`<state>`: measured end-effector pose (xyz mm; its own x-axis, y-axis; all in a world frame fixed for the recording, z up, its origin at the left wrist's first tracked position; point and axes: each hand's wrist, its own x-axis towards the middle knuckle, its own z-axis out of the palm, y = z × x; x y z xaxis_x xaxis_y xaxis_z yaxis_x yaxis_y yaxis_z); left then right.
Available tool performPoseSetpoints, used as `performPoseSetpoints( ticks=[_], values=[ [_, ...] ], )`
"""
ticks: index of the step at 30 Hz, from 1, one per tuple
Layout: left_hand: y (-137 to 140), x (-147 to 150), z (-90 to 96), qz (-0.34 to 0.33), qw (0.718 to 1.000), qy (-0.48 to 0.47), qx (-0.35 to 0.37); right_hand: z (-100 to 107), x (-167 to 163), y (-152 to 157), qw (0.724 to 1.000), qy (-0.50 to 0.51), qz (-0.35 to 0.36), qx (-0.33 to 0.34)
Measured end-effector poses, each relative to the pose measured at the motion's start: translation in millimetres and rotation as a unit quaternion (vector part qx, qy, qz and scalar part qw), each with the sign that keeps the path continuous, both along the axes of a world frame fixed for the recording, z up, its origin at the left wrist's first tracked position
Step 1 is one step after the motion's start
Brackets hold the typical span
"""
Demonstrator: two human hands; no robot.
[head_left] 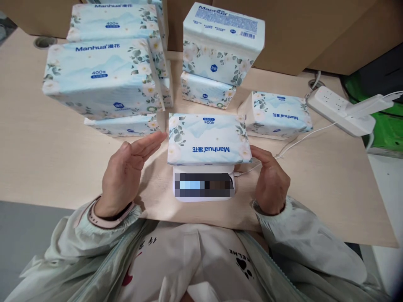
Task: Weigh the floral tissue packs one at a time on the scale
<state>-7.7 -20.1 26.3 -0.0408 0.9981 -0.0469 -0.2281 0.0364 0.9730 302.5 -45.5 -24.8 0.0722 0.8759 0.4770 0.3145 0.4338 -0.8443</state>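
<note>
A pack of tissues (208,136), pale blue with printed flowers, lies on a small white device (204,199) that looks like a tabletop scale. The device's display is pixelated, and the pack covers its top. To the pack's left, my left hand (124,174) is held on edge with fingers stretched out, its fingertips a small gap from the pack. My right hand (272,182) is at the pack's right side, fingers extended and close to its lower right corner. Whether those fingertips touch the pack I cannot tell. Neither hand grips anything.
Stacked tissue packs (100,79) stand at the left, with another stack (222,46) behind the middle. A single pack (280,113) lies at the right, beside a white power strip (341,110) and a thin cable (292,142). Cardboard boxes (283,37) line the table's back.
</note>
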Motion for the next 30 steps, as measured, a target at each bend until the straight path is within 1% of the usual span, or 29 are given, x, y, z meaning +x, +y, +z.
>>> performPoseSetpoints(
  ticks=[3,6,9,14,17,19,21,23,25,27,30],
  values=[
    [0,0,-2.8,0.016,0.999,0.015,0.027,2,-1,0,1.0,-0.005,-0.001,0.004],
    [0,-1,-4.8,0.031,0.999,0.041,0.012,2,-2,1,1.0,-0.016,-0.007,0.006],
    [1,-1,-4.6,0.031,0.998,0.05,-0.002,-1,-2,2,1.0,-0.014,-0.004,0.013],
    [3,-3,-6.2,0.031,0.997,0.067,0.019,-4,0,2,1.0,-0.014,0.003,0.007],
    [2,-3,-10.1,0.044,0.995,0.083,0.03,-4,2,2,1.0,-0.024,0.006,0.01],
    [-2,-2,-12.1,0.056,0.992,0.103,0.055,-5,2,2,0.999,-0.036,0.016,-0.012],
    [-6,1,-12.1,0.054,0.986,0.126,0.091,-7,-1,2,0.996,-0.049,0.052,-0.048],
    [-10,5,-8.8,0.031,0.983,0.145,0.108,-8,-5,0,0.99,-0.067,0.101,-0.073],
    [-11,11,-1.4,0.005,0.981,0.158,0.111,-7,-9,-3,0.986,-0.084,0.125,-0.065],
    [-6,20,10.0,-0.015,0.977,0.171,0.122,-2,-9,-5,0.991,-0.089,0.099,-0.024],
    [15,46,32.2,-0.06,0.971,0.174,0.15,15,3,2,0.997,-0.057,0.002,0.061]
  ],
)
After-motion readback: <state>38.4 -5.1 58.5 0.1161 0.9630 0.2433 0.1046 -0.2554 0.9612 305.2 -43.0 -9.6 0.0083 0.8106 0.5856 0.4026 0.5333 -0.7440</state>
